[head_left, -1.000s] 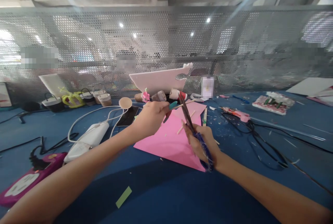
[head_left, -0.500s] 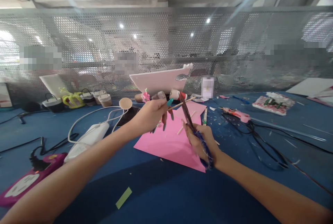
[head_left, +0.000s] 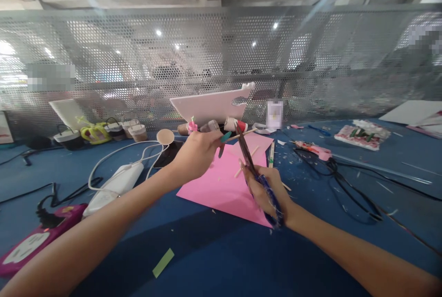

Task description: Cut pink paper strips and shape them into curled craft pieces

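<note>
My left hand [head_left: 198, 154] is closed in a pinch on a thin wooden stick [head_left: 246, 134], held level above a pink paper sheet [head_left: 221, 186]. My right hand [head_left: 264, 189] grips blue-handled scissors [head_left: 253, 172], blades pointing up and away. The blades meet the stick near its free end. Both hands hover over the blue table [head_left: 221, 260]. A second stick [head_left: 247, 162] lies on the pink sheet under the scissors.
White charger with cable [head_left: 115, 184] and a magenta power strip [head_left: 32, 241] lie left. A pink glue gun [head_left: 312, 148] with black cords [head_left: 348, 186] is right. Small pots [head_left: 103, 131], a white foam board [head_left: 210, 106] and a mesh screen stand behind. A green paper strip [head_left: 163, 262] lies near.
My left hand's fingers, spread half a second ago, have closed back round the stick. The scissors and right hand have stayed almost in place. The view has shifted slightly.
</note>
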Demonstrator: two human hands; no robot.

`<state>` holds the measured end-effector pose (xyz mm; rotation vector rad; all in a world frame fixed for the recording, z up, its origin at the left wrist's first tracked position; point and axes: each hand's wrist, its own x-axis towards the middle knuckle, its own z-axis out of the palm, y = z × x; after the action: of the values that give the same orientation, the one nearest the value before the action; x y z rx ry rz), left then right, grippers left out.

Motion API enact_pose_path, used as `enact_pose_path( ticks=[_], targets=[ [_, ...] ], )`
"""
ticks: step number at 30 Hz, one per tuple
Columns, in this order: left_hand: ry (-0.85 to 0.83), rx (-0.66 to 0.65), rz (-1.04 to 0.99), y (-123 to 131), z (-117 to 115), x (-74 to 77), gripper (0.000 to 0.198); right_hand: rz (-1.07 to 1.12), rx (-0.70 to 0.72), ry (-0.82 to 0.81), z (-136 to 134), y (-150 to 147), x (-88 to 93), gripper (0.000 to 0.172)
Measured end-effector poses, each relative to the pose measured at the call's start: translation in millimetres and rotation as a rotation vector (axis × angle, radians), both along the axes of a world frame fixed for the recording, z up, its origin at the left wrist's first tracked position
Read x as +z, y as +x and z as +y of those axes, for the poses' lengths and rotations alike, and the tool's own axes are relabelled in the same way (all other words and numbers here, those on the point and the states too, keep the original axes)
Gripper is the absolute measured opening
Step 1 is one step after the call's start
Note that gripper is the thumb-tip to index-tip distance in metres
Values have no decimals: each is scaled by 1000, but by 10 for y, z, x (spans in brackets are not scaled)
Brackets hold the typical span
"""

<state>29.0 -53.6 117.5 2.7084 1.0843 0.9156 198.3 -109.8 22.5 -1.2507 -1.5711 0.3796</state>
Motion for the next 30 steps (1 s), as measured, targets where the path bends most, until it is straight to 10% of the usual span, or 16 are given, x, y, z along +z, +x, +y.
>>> enact_pose_path(
  ticks=[8, 18, 30],
  targets=[
    [-1046, -200, -278, -50, 90, 115, 22, -155, -81, 114, 12, 14, 6, 44],
    [32, 50, 152, 36, -145, 21, 24, 180, 127, -146, 8, 20, -4, 44],
    [225, 88, 368, 69, -158, -115, 22, 174, 151, -116, 21, 47, 16, 42]
  ],
)
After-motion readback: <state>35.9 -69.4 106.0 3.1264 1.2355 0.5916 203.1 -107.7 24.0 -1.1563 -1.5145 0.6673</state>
